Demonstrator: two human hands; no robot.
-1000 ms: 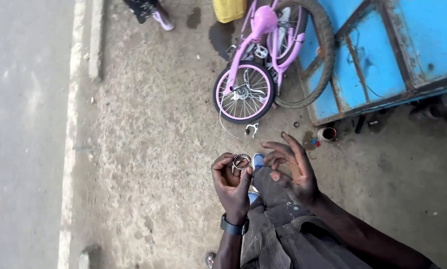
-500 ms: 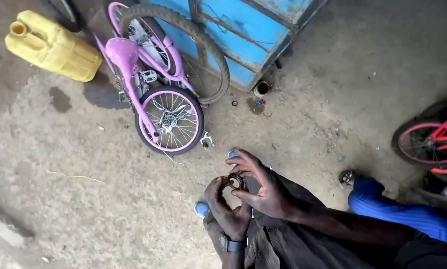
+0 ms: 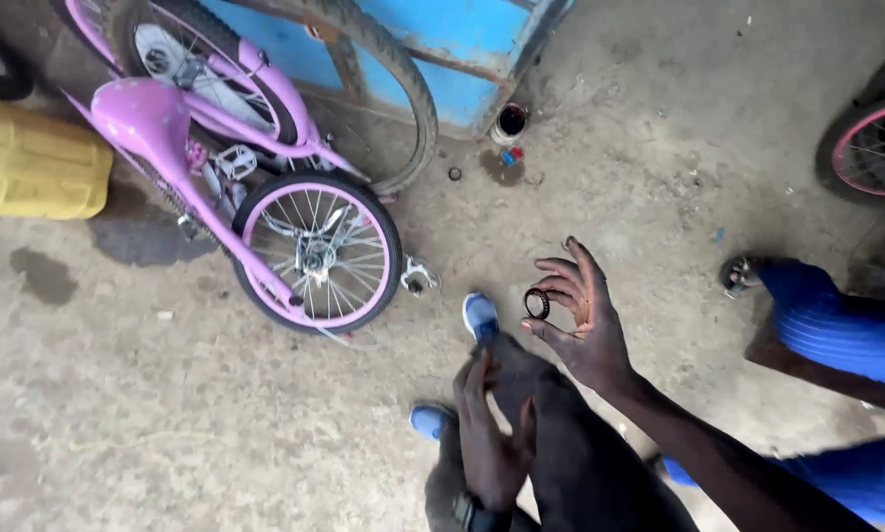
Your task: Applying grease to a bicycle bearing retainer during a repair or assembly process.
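Observation:
My right hand (image 3: pixel 582 320) is raised over the concrete ground and pinches a small dark ring-shaped bearing part (image 3: pixel 537 302) between thumb and fingertips. My left hand (image 3: pixel 489 433) rests flat on my dark-trousered knee, a watch on its wrist, holding nothing. My blue shoes (image 3: pixel 479 315) show below the hands. A small pink bicycle (image 3: pixel 255 187) lies on its side to the upper left, its wheel (image 3: pixel 316 253) about a hand's width from my shoe.
A yellow jerrycan (image 3: pixel 34 167) lies at the far left. A blue cart (image 3: pixel 442 59) with a large tyre (image 3: pixel 403 89) leaning on it stands at the top, a small tin (image 3: pixel 509 122) at its foot. Another person's blue-clothed leg (image 3: pixel 837 325) and a red-rimmed wheel (image 3: pixel 871 148) are at right.
The two hands, together around the ring part before, have separated. My right hand lifted away with the ring; my left hand dropped onto my knee. The view swung right.

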